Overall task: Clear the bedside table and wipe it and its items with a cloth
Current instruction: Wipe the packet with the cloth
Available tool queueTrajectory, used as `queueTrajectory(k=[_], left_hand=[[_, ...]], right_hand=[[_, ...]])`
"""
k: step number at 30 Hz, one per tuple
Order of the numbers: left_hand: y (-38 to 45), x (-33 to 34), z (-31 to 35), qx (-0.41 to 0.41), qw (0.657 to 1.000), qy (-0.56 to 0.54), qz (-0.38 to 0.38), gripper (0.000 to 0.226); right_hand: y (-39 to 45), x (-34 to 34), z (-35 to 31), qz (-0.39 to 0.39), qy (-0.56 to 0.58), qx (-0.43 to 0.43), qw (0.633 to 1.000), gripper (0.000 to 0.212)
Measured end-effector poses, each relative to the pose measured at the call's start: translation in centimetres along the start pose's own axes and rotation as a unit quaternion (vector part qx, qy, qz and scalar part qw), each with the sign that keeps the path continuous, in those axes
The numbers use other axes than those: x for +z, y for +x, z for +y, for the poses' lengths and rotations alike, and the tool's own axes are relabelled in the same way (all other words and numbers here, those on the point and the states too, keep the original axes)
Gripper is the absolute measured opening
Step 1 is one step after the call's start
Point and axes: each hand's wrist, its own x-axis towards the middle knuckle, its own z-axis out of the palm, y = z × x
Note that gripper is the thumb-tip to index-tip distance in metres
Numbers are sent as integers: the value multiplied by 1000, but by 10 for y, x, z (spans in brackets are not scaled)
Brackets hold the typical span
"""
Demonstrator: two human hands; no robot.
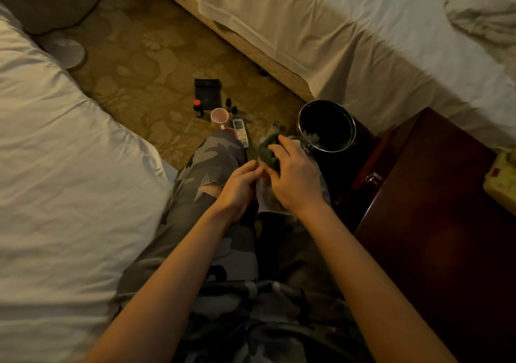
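Note:
I sit between two beds with my hands over my knees. My right hand (293, 178) presses a dark green cloth (268, 153) onto a pale, clear-wrapped packet (264, 195). My left hand (240, 186) grips the packet's left edge. The dark wooden bedside table (435, 203) stands at the right, its top bare near me. On the carpet ahead lie a pink mug (219, 117), a white remote (241, 131), a red-capped bottle (197, 108), two small dark bottles (231, 105) and a black pouch (207, 94).
A metal waste bin (326, 125) with a dark liner stands beside the table, just beyond my right hand. A yellowish object (501, 178) sits at the table's far right edge. White beds flank me on the left (55, 167) and upper right (363, 41).

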Motion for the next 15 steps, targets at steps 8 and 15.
queueTrajectory(k=[8,15], left_hand=[[-2,-4,0,-7,998,47,43,27],[-2,-4,1,6,998,59,23,25]], right_hand=[[-76,3,-13,-3,39,-28,999,41],[-88,5,-16,20,32,-13,999,54]])
